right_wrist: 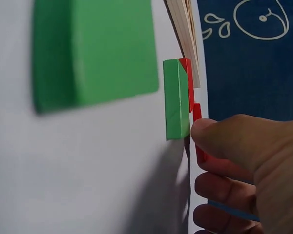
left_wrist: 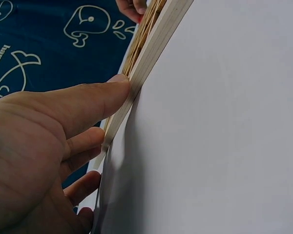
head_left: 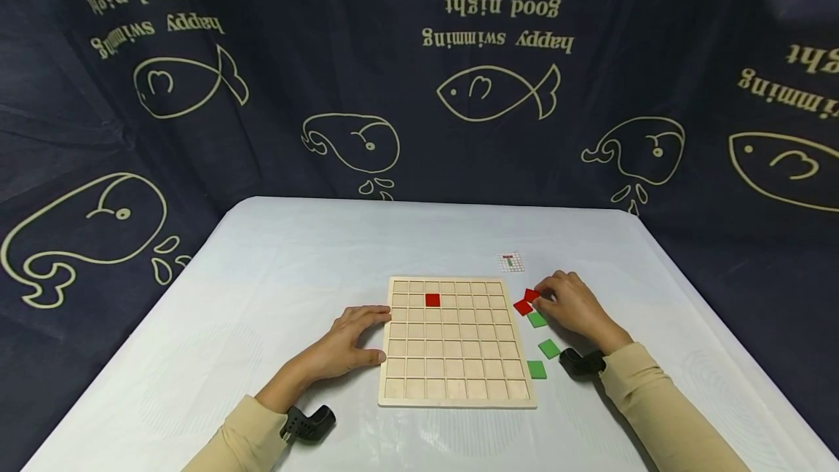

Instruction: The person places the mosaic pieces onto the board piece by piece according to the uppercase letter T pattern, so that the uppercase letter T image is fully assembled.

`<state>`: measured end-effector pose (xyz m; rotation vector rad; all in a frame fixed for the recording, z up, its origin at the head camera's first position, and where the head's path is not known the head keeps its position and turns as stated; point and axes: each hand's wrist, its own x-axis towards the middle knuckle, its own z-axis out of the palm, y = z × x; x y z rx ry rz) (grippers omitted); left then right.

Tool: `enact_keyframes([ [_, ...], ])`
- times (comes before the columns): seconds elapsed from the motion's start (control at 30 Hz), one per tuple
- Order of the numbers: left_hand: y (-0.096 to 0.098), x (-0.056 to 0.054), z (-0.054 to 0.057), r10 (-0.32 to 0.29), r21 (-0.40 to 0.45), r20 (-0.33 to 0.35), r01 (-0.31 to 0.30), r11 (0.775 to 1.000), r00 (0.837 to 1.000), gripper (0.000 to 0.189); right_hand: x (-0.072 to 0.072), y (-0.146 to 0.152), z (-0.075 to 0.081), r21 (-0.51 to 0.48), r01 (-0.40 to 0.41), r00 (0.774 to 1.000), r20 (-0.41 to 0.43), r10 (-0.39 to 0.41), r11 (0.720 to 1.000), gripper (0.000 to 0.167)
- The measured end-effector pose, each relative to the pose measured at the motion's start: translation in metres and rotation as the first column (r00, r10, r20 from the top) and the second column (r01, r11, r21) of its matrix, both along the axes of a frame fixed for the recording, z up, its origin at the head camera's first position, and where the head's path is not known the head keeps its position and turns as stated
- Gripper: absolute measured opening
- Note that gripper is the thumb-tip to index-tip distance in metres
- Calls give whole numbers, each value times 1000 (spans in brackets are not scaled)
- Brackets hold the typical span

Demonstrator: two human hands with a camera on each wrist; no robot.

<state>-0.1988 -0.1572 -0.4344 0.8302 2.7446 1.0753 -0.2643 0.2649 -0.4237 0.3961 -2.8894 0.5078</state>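
Observation:
A square wooden grid board [head_left: 459, 403] lies on the table with one red tile [head_left: 432, 300] in a cell of its second row from the far edge. My left hand [head_left: 341, 344] rests against the board's left edge, thumb and fingers spread along it. In the left wrist view the thumb touches the wooden rim [left_wrist: 151, 51]. Past the board's right side, my right hand [head_left: 573, 304] pinches a red tile [head_left: 532, 295] between thumb and fingers. Another red tile [head_left: 522, 307] lies beside it, close to a green tile [head_left: 537, 320]. The right wrist view shows the pinched tile [right_wrist: 198, 146] mostly edge-on.
Two more green tiles, an angled one [head_left: 549, 348] and a nearer one [head_left: 537, 369], lie right of the board. Beyond its far right corner is a small card [head_left: 511, 261] with a grid pattern in red and green. A dark printed cloth [head_left: 406, 57] hangs behind the white table [head_left: 314, 253].

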Motion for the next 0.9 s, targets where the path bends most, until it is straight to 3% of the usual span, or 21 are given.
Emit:
enact_keyframes([
  [0.33, 0, 0, 0, 2, -2, 2, -2, 1000, 1000, 61, 4, -3, 6, -14, -8, 1000, -20, 8, 1000, 24],
  [0.9, 0, 1, 0, -1, 2, 13, 1, 1000, 1000, 61, 10, -30, 20, -34, -116, 990, -80, 113, 993, 22],
])
